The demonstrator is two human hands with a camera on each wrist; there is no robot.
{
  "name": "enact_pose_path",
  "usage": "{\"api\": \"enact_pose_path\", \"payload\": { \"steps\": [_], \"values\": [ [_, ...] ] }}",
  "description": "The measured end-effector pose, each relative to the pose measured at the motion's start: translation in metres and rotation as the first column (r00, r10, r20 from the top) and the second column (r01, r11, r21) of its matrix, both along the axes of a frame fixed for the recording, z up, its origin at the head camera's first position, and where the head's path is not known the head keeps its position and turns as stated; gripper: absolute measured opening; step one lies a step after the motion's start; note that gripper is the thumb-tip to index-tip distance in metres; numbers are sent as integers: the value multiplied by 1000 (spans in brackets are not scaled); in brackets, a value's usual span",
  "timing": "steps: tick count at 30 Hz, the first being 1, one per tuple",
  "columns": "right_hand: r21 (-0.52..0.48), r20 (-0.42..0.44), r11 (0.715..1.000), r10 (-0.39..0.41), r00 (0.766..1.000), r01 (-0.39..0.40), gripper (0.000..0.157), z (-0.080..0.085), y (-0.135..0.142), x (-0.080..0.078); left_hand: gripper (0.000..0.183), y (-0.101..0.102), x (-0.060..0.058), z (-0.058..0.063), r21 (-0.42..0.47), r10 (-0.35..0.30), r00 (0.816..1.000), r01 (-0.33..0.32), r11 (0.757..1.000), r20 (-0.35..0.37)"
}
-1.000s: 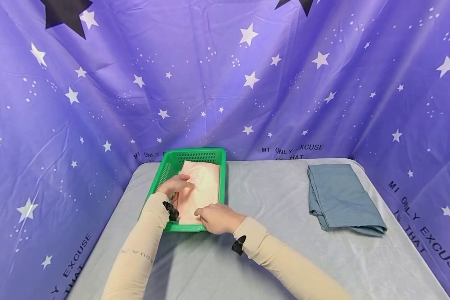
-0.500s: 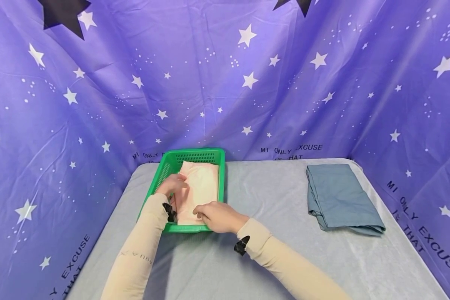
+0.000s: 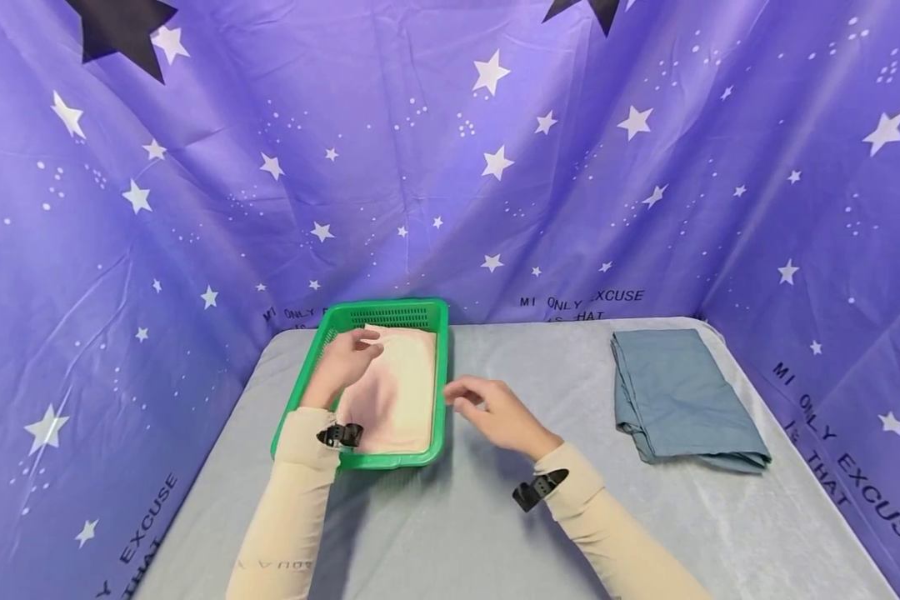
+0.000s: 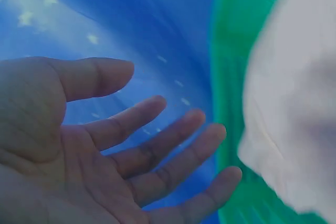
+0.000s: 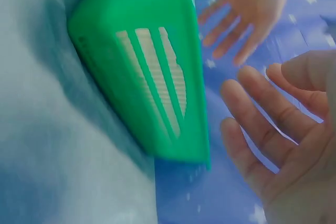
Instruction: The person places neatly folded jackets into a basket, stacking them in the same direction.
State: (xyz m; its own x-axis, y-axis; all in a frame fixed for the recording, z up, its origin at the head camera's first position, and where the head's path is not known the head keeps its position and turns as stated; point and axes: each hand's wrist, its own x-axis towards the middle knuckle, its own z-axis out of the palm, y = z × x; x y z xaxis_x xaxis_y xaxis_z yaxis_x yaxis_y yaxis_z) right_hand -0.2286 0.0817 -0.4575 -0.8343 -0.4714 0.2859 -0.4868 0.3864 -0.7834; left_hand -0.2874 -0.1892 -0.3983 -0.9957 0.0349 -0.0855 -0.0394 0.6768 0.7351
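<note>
**While a pink cloth (image 3: 407,392) lies in a green basket (image 3: 393,460), the left hand (image 3: 345,360) hovers above it and the right hand (image 3: 504,414) beside it**

As the head view shows, the basket stands at about ten o'clock on the grey-covered counter (image 3: 528,358), its far end close to a purple curtain (image 3: 412,183) printed with stars. The pink cloth lies folded inside, towards the basket's three o'clock wall, and pale material shows through the slots in that wall in the right wrist view.

The left hand is over the basket's ten o'clock side, clear of the cloth, its thumb well away from the spread, slightly bent fingers. Its shadow falls on the pink cloth.

The right hand is outside the basket, at three to four o'clock from it. Its fingertips point at the rim and sit just short of the wall. The fingers are loosely bent and parted; the thumb overlaps the forefinger in the right wrist view, and whether those two touch cannot be told.

At two o'clock on the counter, well apart from the basket, a blue-grey cloth (image 3: 686,396) lies folded flat. Cream sleeves (image 3: 285,508) cover both arms, and black straps (image 3: 341,435) circle the wrists.
</note>
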Motion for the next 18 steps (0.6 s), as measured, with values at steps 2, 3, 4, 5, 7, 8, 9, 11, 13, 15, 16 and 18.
{"api": "enact_pose_path", "payload": {
  "steps": [2, 3, 4, 5, 7, 8, 9, 11, 13, 15, 16, 18],
  "values": [
    [-63, 52, 998, -27, 998, 30, 20, -3, 14, -2, 36, 10, 8, 4, 65, -7, 998, 11, 998, -65],
    [-101, 75, 994, -36, 997, 43, 20, -4, 21, -3, 34, 15, 11, 6, 108, -8, 996, 18, 994, -94],
    [-137, 92, 989, -46, 995, 58, 20, -5, 28, -3, 32, 21, 15, 6, 164, -2, 994, 21, 986, -114],
    [-167, 103, 983, -62, 993, 79, 20, -6, 35, -4, 30, 26, 18, 7, 218, 0, 992, 28, 976, -129],
    [-218, 117, 968, -100, 988, 124, 21, -8, 49, -3, 27, 36, 24, 6, 332, 12, 988, 39, 943, -153],
    [-241, 124, 959, -119, 985, 146, 21, -8, 57, -3, 27, 41, 27, 5, 398, 26, 988, 38, 917, -154],
    [-256, 127, 952, -140, 982, 169, 22, -9, 64, -3, 26, 46, 30, 3, 459, 40, 987, 37, 888, -157],
    [-291, 141, 933, -176, 974, 210, 22, -9, 78, 0, 26, 56, 35, -3, 564, 71, 985, 32, 825, -160],
    [-329, 160, 912, -199, 967, 243, 22, -10, 92, 4, 26, 66, 39, -12, 643, 104, 980, 30, 765, -170],
    [-359, 168, 893, -226, 960, 273, 22, -13, 106, 8, 26, 78, 43, -20, 700, 122, 976, 42, 713, -182],
    [-374, 171, 882, -240, 956, 288, 23, -16, 112, 9, 26, 85, 45, -24, 721, 126, 975, 47, 692, -185],
    [-385, 166, 864, -282, 945, 325, 25, -22, 126, 12, 24, 99, 49, -32, 763, 133, 974, 56, 644, -183]
  ]
}}
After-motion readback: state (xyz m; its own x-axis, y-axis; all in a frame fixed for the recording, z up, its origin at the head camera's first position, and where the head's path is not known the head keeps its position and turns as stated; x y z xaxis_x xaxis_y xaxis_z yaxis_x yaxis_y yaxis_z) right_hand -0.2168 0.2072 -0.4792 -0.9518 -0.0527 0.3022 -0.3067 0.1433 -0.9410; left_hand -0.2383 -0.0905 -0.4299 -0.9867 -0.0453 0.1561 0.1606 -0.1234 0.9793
